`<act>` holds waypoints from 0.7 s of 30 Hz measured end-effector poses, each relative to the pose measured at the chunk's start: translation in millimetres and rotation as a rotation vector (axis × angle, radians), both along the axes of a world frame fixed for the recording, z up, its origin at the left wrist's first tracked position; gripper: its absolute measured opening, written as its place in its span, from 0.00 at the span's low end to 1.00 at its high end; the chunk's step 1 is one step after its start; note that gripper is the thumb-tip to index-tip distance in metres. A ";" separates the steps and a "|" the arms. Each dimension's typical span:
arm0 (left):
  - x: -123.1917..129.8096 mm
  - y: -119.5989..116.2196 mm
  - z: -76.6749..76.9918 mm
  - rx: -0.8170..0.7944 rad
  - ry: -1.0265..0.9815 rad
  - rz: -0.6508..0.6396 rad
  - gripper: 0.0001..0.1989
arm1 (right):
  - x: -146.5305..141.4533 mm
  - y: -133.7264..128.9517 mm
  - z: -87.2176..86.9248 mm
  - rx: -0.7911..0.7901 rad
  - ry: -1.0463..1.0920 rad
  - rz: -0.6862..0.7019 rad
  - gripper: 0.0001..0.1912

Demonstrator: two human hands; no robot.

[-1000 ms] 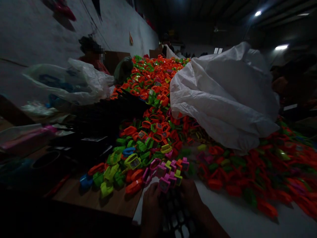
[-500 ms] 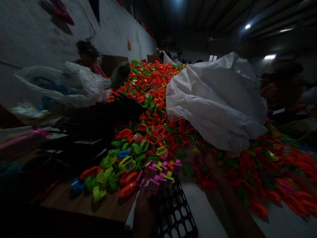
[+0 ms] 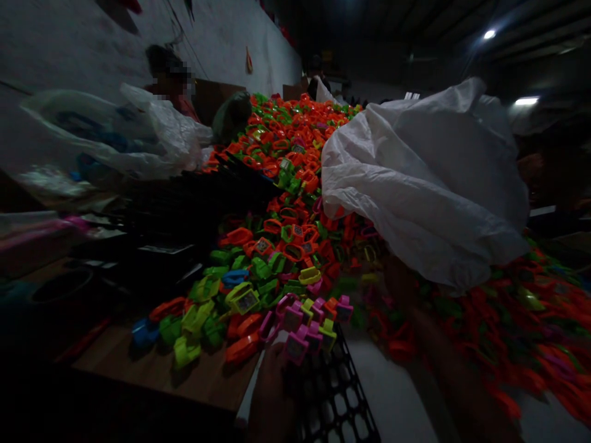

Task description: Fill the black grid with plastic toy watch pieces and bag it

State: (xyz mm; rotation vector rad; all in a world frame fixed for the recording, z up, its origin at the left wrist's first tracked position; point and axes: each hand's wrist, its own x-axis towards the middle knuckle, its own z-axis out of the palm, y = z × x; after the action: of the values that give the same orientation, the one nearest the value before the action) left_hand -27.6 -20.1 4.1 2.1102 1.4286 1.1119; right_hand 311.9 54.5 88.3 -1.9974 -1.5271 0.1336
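Tray [image 3: 341,391], blk, open grid, front ctr, near end cut off by frame. Watches [image 3: 296,344], mostly pink w/ some yellow & 1 orange, bunched at its far end; can't tell if slotted in or just on top. L hand [image 3: 271,384] at tray's L edge, right below the bunch, thumb side up; fingers too dark, can't tell if it grips. R hand [image 3: 399,277] fwd of tray & to its R, at the near edge of the pile [image 3: 295,144], just below the wht bag [image 3: 425,178]; dark & blurred, can't tell if open, closed or holding anything. R forearm runs back twd lower R, over wht sheet [image 3: 390,394].

Pile: orange & green mostly, runs from front ctr to far bkgd, also spreads out R of the bag. Loose group L of tray on wood tabletop [image 3: 198,381]: green, yellow, orange, 1 blue watch [image 3: 145,332] at its L end & another blue farther in. Blk stack [image 3: 194,209] L of pile, clear bag [image 3: 161,132] behind it. Pink stuff [image 3: 39,237] far L, dk ring [image 3: 62,286] nr it. Co-worker [image 3: 168,71] behind clear bag, by the wall [image 3: 69,49]. Lights on, upper R.
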 end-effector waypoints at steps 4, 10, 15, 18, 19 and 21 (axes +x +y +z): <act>-21.1 -20.5 32.7 0.228 0.160 0.036 0.15 | -7.1 -35.7 -11.0 -0.066 0.032 -0.114 0.06; 19.5 18.9 129.1 0.437 0.232 -0.151 0.14 | -89.0 -95.5 -34.6 -0.048 0.774 0.183 0.15; 64.7 63.4 128.0 0.297 0.584 -0.459 0.22 | -142.5 -93.5 -66.0 0.070 0.913 0.225 0.11; 67.4 67.3 113.0 0.241 0.637 -0.473 0.23 | -146.7 -90.8 -77.5 0.150 0.796 0.215 0.11; 66.2 66.6 110.2 0.245 0.629 -0.464 0.23 | -146.1 -92.0 -78.8 0.169 0.729 0.226 0.11; 63.8 64.8 108.3 0.263 0.610 -0.452 0.22 | -144.9 -95.7 -77.9 0.213 0.587 0.251 0.13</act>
State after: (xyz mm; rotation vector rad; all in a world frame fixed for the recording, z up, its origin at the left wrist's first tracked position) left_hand 36.2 44.7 112.4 2.9359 0.9509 0.5182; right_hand 167.0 -41.2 10.5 -1.4207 -1.3253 0.5794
